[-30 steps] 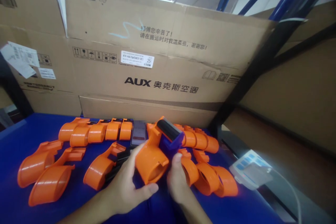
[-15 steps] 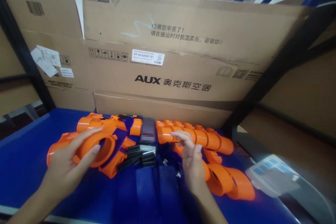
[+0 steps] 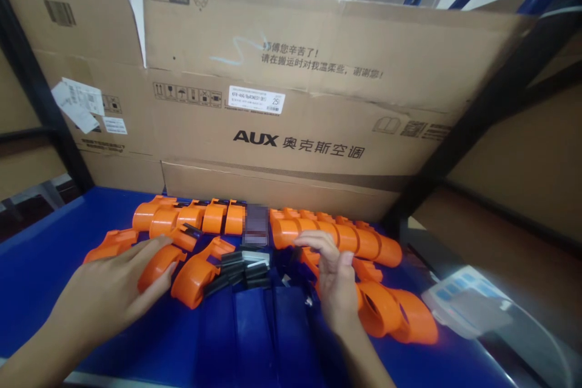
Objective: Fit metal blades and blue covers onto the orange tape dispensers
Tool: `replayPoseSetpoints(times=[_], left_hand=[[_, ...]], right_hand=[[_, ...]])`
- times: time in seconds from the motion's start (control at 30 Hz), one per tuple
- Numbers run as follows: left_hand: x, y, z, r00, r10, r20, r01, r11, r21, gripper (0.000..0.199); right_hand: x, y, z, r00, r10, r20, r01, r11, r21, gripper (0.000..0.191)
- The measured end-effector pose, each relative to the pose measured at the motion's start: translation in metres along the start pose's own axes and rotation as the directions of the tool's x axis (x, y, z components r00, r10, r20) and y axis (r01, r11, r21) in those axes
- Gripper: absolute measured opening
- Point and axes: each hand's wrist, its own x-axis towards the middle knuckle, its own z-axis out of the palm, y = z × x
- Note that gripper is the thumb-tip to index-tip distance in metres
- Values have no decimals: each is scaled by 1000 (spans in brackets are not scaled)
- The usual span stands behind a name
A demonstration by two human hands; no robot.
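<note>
My left hand (image 3: 118,276) is closed around an orange plastic ring (image 3: 159,265), thumb on the near side and fingers over the top. A dark clip end shows on the orange piece just behind it. Directly right of that hand lies another orange ring (image 3: 195,279) with a flat tab. My right hand (image 3: 334,279) is raised with fingers bent and thumb apart, nothing visible between them. Behind its fingertips runs a row of orange rings (image 3: 348,236). Two larger-looking orange rings (image 3: 414,315) lie to its right, partly hidden by the hand.
Several black clips (image 3: 231,267) lie in the middle, above dark blue strips (image 3: 254,327). Another row of orange rings (image 3: 213,217) lines the back left. A printed cardboard box (image 3: 295,109) forms the back wall. A translucent plastic case (image 3: 468,303) sits at the right.
The ring in my left hand has tilted and come lower, its opening no longer facing me. Blue-purple material behind it is gone from sight, showing the back row. My right hand has barely moved.
</note>
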Motion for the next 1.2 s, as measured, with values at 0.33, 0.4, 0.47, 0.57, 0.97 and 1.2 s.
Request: replayPoseSetpoints(times=[0.33,0.4,0.47,0.57,0.97,1.2], left_hand=[[-8,6,26,965,107,241,-161,963,217,47],[-11,-1,23,963,95,251,-142,974,177,58],[-14,-14,15,962,82,259,-122,982,142,72],[-20,-39,5,963,81,256,-112,988,109,80],[-26,-53,1,981,123,152,-151,970,188,61],[0,-47,-40,967,250,-56,-235,951,201,58]], right_hand=[[-4,2,-2,999,-9,34,8,1000,25,74],[-4,2,-2,1000,0,31,-1,999,32,74],[-4,2,-2,999,7,33,-9,999,35,75],[-5,2,-2,999,10,40,-11,999,34,76],[-7,3,-2,998,37,58,-41,997,66,77],[-7,-4,1,997,-12,75,9,999,36,65]])
